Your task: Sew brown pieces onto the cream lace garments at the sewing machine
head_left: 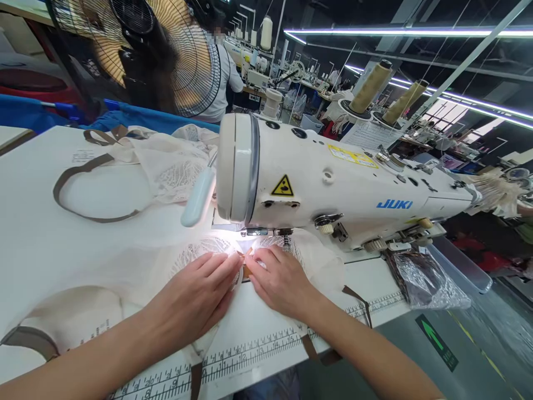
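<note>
The bench carries, beyond the left hand and right hand, a sewing machine and, under them, the pale lace garment, probably light and soft, which both seem to pinch near its middle, a good holding place, beside a small orange piece.

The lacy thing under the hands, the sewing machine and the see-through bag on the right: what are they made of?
Lacy thing: looks like thin, matte fabric, from its netted pattern; which fibre, I can't tell.
Sewing machine: probably painted metal, going by its smooth, glossy shell.
Bag: likely clear, shiny plastic, since it's crinkled, glinting and see-through.
</note>
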Demonstrator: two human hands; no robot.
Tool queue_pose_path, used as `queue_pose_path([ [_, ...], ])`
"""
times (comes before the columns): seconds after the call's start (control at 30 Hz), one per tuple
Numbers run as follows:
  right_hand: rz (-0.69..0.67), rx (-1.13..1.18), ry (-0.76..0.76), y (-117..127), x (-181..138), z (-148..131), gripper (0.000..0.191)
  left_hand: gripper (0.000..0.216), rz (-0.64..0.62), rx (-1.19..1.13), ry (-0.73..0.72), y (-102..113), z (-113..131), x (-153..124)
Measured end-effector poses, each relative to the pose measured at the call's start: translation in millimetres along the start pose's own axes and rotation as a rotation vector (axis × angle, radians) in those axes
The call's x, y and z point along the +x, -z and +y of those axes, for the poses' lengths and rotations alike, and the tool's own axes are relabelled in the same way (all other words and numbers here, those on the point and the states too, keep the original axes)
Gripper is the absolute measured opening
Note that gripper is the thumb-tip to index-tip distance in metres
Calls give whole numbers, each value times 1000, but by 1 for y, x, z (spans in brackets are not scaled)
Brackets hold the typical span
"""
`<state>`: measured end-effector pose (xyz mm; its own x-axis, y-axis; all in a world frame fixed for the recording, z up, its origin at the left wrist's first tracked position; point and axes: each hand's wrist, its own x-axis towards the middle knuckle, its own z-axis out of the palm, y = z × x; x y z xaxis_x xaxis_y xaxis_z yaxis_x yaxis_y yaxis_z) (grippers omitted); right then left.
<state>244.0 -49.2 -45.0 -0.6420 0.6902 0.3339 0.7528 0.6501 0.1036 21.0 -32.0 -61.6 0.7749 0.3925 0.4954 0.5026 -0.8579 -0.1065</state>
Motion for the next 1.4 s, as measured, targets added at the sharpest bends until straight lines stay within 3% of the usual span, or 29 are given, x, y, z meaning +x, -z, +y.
queue_pose_path([
  [0.27,26,16,-53,-1,0,-3,34,33,27,48,-4,2,-1,2],
  [0.73,95,-51,-68,-4,5,-14,19,37,14,152,26,-4,6,4],
  [0.97,38,5,-77,-4,3,-11,22,32,-5,159,9,-2,5,8],
  [1.17,-45,243,-130,-2,-3,1,30,30,14,149,19,-2,7,4],
  [1.4,18,234,-99,-1,-10,4,39,34,-6,184,21,-2,9,4],
])
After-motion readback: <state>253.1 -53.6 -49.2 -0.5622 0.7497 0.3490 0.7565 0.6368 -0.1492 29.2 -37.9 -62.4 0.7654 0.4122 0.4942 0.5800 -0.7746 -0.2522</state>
